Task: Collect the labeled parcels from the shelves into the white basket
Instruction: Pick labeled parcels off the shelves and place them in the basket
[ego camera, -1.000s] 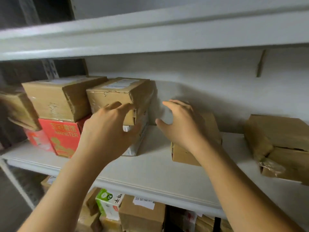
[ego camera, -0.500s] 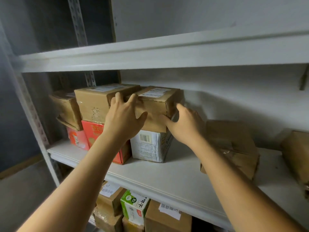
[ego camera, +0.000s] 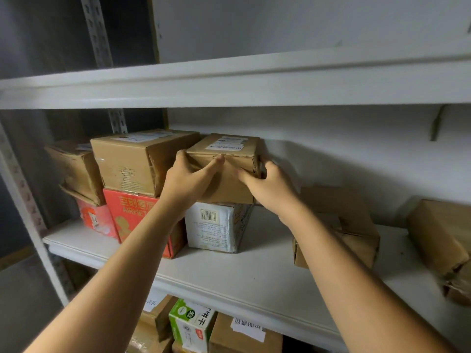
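Head camera looks along both my forearms to a white shelf (ego camera: 229, 273) stacked with boxes. My hands are set apart on one labeled parcel (ego camera: 229, 155), a brown cardboard box with a white shipping label on its top. My left hand (ego camera: 188, 179) grips its near left corner, fingers wrapped round the left side and the thumb lying along the top front edge. My right hand (ego camera: 270, 184) holds the right end, thumb pressed on the front face and fingers curled round the side, where they pass out of sight.

The parcel sits on top of a white box (ego camera: 216, 225) that shows a barcode on its front. I cannot tell whether it is resting fully on that box or is slightly raised.

Just beside it on the left, a larger brown box (ego camera: 137, 161), also labeled on top, rests on a red box (ego camera: 132, 212) with printed lettering. Further left, a dented brown box (ego camera: 74, 166) sits on a pinkish-red package (ego camera: 94, 217).

To the right of my right forearm a taped brown parcel (ego camera: 356, 225) lies on the shelf, and another brown parcel (ego camera: 438, 238) is well apart at the frame's right edge.

An upper shelf (ego camera: 229, 85) runs across above. Below, on the lower level, stand a green and white carton (ego camera: 191, 324) and a brown box with a paper label (ego camera: 244, 335).
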